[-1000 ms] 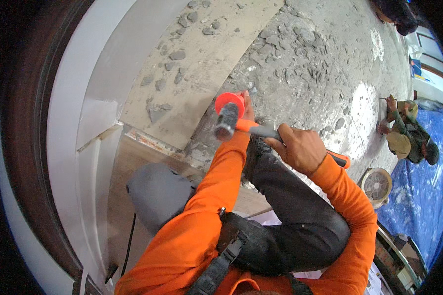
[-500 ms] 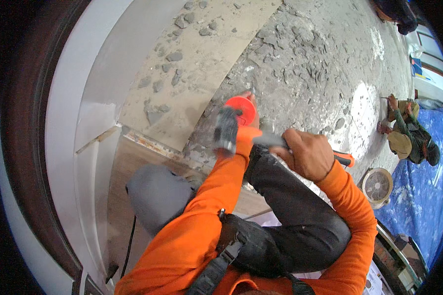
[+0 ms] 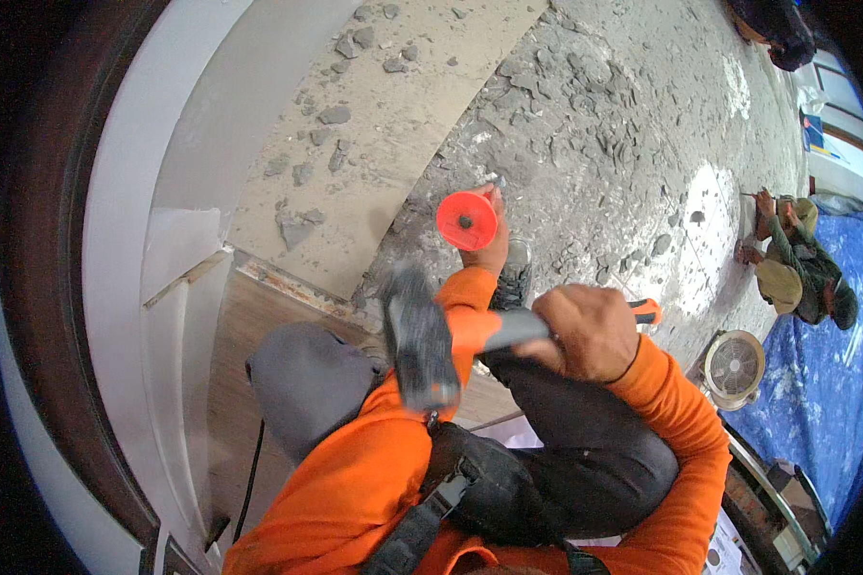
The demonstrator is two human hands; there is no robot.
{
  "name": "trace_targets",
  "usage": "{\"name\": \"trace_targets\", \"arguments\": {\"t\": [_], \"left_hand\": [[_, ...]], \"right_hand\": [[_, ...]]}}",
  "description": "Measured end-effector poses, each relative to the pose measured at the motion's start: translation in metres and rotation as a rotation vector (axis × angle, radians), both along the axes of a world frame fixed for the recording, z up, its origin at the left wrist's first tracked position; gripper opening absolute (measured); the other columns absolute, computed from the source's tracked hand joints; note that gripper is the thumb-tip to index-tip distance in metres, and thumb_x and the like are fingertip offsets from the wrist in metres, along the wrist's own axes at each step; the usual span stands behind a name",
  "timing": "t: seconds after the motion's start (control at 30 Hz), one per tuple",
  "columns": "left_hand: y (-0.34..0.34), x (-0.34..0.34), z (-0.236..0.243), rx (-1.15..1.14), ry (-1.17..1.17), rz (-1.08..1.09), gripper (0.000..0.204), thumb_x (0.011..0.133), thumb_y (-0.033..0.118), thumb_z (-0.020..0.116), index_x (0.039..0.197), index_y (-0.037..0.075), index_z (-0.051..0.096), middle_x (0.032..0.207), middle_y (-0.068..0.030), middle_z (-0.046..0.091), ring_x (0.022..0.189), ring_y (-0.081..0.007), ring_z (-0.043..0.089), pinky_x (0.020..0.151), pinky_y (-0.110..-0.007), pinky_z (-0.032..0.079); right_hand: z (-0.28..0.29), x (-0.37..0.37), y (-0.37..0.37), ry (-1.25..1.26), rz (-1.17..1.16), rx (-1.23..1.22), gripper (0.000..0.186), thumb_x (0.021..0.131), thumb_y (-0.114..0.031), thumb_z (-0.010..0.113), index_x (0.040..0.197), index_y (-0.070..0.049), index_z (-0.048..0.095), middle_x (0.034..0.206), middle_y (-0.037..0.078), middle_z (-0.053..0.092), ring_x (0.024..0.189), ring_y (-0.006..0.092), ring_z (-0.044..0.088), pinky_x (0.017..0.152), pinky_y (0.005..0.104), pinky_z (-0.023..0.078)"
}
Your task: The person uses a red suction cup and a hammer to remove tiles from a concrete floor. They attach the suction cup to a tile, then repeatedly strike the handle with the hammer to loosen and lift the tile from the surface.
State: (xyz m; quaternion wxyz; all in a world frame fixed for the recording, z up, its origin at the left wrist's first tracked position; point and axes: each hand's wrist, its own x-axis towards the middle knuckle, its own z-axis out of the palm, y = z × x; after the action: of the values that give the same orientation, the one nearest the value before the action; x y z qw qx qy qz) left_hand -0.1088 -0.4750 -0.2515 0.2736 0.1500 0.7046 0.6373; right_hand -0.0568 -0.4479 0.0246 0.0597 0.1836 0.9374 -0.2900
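My left hand [image 3: 490, 251] is wrapped round a chisel with a round red hand guard [image 3: 467, 213], whose disc faces me and hides most of the fingers. The dark struck end [image 3: 465, 221] shows in the disc's middle. Beyond the hand, the chisel's tip meets the rough grey floor [image 3: 566, 172], though only a little of it shows. Closed round a hammer's grey and orange handle, my right hand [image 3: 590, 331] is to the right of the left forearm. The hammer's dark, blurred head [image 3: 420, 340] hangs above my left sleeve, apart from the chisel.
Broken grey chips [image 3: 614, 134] litter the floor, some on a beige board [image 3: 355, 192] at left. A grey rounded pad or knee cover [image 3: 312, 388] is beside my left arm. At right are a crouching person [image 3: 801, 259], a round fan [image 3: 734, 368] and a blue sheet [image 3: 805, 412].
The hammer head has swung back toward me, away from the chisel, and the red guard is now fully in sight. My right hand has shifted slightly left and nearer.
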Motion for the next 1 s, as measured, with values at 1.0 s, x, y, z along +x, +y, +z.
{"name": "trace_targets", "arguments": {"t": [1.0], "left_hand": [[0.009, -0.073, 0.022, 0.117, -0.361, 0.145, 0.024, 0.097, 0.020, 0.066, 0.105, 0.001, 0.055, 0.111, -0.0124, 0.065, 0.098, -0.0220, 0.066, 0.084, -0.034, 0.059]], "right_hand": [[-0.014, 0.007, 0.025, -0.091, -0.188, 0.098, 0.042, 0.092, -0.047, 0.065, 0.087, -0.007, 0.055, 0.064, 0.011, 0.060, 0.055, 0.0332, 0.063, 0.048, 0.0451, 0.048]]}}
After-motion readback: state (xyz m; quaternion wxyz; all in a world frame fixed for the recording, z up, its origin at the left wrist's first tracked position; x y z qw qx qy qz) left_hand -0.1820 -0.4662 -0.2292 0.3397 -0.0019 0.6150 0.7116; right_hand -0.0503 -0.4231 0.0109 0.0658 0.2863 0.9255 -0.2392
